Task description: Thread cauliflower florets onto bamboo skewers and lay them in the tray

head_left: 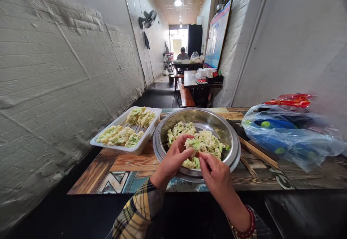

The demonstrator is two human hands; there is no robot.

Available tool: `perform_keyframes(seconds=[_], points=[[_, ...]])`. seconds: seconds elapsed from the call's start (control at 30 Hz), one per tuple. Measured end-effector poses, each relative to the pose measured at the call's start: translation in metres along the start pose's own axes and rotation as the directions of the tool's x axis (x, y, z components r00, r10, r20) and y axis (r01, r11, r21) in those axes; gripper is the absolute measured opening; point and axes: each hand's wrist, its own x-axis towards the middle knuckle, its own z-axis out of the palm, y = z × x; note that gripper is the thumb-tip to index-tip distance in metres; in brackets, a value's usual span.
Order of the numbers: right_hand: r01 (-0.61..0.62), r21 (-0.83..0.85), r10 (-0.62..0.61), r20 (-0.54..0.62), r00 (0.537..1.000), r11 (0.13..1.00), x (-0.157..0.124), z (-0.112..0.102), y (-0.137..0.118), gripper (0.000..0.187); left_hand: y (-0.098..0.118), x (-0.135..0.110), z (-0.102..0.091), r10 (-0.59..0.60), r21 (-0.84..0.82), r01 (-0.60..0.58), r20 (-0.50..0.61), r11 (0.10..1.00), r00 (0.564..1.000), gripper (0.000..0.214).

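My left hand [175, 159] pinches a cauliflower floret [195, 143] over a steel bowl [233, 148] that holds more florets. My right hand [215, 174] is closed at the floret's stem, gripping something thin that I cannot make out. Both hands hover above the bowl's near rim. Left of the bowl stands a white tray [141, 145] with several skewered cauliflower pieces [123, 136].
Bamboo skewers [257, 154] lie right of the bowl, beside a clear plastic bag [287, 137] with blue and green contents. A brick wall runs along the left. Farther back are wooden tables, a bench [186, 97] and a seated person [183, 54].
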Motion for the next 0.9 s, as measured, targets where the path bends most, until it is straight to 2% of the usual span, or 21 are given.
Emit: perform_keyframes(seconds=[0.07,0.2,0.5,0.73,0.9], points=[[0.002,-0.016,-0.002,-0.008,1.0,1.0,-0.0005,0.0004,-0.0002,0.023,0.0,-0.0013,-0.0006,0.02,-0.031,-0.021,-0.039,0.999,0.999,0.036],[0.006,-0.019,-0.006,-0.008,1.0,1.0,-0.0026,0.0013,0.0009,0.023,-0.0035,0.0002,-0.0025,0.036,-0.016,-0.038,-0.105,0.999,0.994,0.021],[0.014,0.044,-0.014,-0.001,1.0,0.999,-0.0049,0.0004,0.0038,0.019,-0.0042,0.0014,-0.0007,0.062,0.021,-0.059,-0.151,0.998,0.987,0.015],[-0.01,0.059,0.011,-0.016,1.0,0.998,-0.0048,-0.0007,0.0041,0.02,-0.0048,0.0021,0.0016,0.082,0.041,-0.077,-0.123,0.996,0.989,0.015],[-0.003,0.062,0.003,0.002,1.0,0.998,-0.0048,-0.0023,0.0045,0.019,-0.0049,0.0008,-0.0007,0.021,0.0,-0.021,-0.089,1.0,0.996,0.016]])
